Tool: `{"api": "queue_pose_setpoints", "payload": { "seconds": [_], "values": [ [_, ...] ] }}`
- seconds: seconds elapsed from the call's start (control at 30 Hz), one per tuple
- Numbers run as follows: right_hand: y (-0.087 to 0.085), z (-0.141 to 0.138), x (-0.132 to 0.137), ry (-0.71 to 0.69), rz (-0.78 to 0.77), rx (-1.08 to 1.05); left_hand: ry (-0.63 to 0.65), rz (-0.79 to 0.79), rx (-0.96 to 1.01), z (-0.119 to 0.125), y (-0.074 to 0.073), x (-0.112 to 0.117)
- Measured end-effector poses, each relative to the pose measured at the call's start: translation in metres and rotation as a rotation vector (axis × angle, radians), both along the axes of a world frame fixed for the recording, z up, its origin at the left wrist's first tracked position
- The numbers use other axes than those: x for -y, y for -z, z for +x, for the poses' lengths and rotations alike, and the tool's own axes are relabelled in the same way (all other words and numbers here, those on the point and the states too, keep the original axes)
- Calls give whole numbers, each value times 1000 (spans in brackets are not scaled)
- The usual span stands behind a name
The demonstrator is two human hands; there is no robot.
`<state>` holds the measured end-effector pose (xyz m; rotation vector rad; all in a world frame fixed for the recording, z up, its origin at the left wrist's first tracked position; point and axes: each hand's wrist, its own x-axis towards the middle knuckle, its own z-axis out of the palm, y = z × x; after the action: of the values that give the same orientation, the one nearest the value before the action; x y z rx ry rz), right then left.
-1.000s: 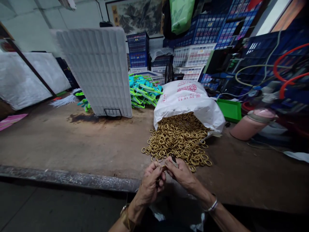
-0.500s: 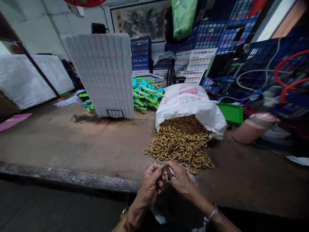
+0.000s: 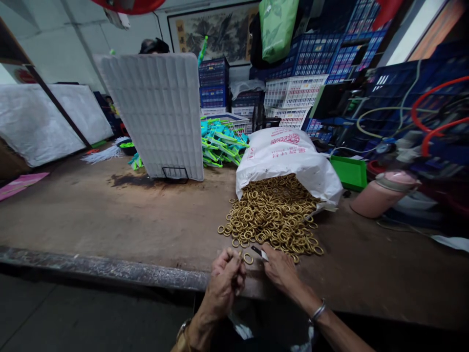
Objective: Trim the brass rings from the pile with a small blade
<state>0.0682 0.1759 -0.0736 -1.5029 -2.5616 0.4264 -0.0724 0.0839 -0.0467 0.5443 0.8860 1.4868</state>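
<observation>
Left hand (image 3: 224, 275) and right hand (image 3: 281, 269) near ring pile (image 3: 273, 217) at sack (image 3: 289, 154) mouth

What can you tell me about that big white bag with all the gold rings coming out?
The bag is white woven-looking plastic with red printing on top. It lies on its side on the brown table, mouth open toward the person. It is full of gold rings, which spill out in a heap.

Dim indoor light falls from above and the upper right, where a bright window (image 3: 421, 24) glares. The desk (image 3: 110, 215) is evenly lit with soft shadows, while the floor below is dark. Wide-angle distortion bends the edges, and the corners blur.
</observation>
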Motion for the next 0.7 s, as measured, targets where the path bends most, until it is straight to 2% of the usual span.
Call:
{"api": "queue_pose_setpoints", "payload": {
  "seconds": [0.13, 0.23, 0.5, 0.7],
  "values": [
    [18, -2, 0, 25, 19, -74, -60, -41, 121, -13, 5, -3],
    [24, -8, 3, 5, 28, -111, -80, -66, 157, -17, 10, -2],
    [26, -24, 7, -72, 43, -52, -43, -70, 258, -19, 13, -4],
    [30, -26, 8, -46, 49, -41, -76, -166, 353, -25, 18, -6]
  ]
}}
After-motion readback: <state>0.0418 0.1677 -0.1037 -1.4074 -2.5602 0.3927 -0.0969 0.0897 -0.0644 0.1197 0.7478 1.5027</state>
